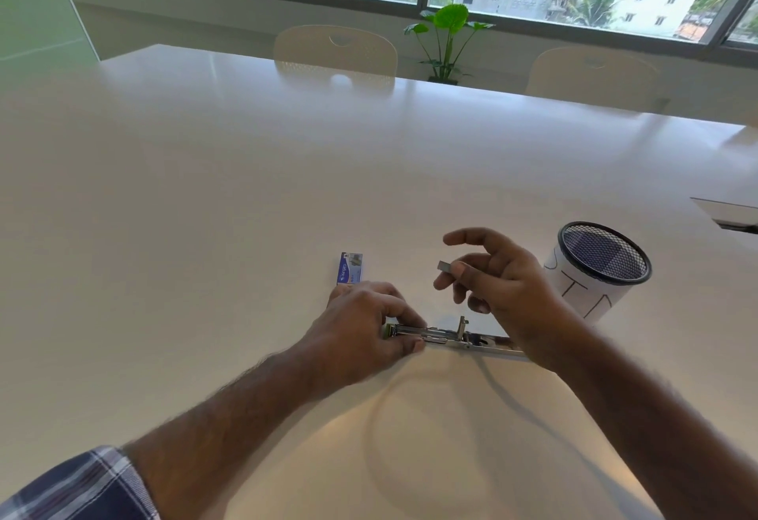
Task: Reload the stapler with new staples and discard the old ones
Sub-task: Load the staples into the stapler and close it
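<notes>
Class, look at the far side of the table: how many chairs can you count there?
2. One chair stands left of the potted plant, one chair right of it, both behind the table. More may be out of frame.

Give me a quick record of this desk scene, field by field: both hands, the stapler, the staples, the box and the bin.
left hand: grips one end of the stapler, pressing it to the table
right hand: pinches a staple strip above the stapler
stapler: lying opened out flat on the white table
staple strip: short, grey, held in the air
staple box: blue, on the table beyond the left hand
mesh bin: black rim, paper-wrapped, right of the right hand
</notes>
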Tool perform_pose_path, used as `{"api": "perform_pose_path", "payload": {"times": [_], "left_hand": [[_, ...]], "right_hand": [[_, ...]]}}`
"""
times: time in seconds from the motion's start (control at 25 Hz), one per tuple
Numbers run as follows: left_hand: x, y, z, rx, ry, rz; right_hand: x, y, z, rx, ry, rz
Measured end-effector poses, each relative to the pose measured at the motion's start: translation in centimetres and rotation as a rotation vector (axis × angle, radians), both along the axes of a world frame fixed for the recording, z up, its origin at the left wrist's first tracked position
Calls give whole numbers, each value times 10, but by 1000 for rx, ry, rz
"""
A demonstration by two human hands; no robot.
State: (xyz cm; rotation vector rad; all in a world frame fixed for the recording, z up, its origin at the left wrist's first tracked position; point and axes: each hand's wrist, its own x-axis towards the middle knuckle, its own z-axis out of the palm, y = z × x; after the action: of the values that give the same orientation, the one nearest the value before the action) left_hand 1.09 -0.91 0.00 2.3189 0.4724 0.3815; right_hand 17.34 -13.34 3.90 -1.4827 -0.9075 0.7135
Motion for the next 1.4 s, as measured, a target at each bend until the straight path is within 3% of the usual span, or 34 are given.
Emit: {"api": "perform_pose_path", "payload": {"times": [0.24,0.48,0.64,0.88,1.4], "left_hand": [[1,2,0,23,-24,-25],[3,2,-1,28,-29,-3],[2,2,-1,33,-29,-16],[3,3,0,42,-22,-19],[2,3,0,15,-22,-21]], "right_hand": [[-6,-2,4,-151,-30,-7],[-23,-5,10,-443,-523,-62],[-36,-7,21,-441,-858,-123],[-52,-5,12,-500,-981,-61],[-41,-4,5,-558,-1013,-79]]}}
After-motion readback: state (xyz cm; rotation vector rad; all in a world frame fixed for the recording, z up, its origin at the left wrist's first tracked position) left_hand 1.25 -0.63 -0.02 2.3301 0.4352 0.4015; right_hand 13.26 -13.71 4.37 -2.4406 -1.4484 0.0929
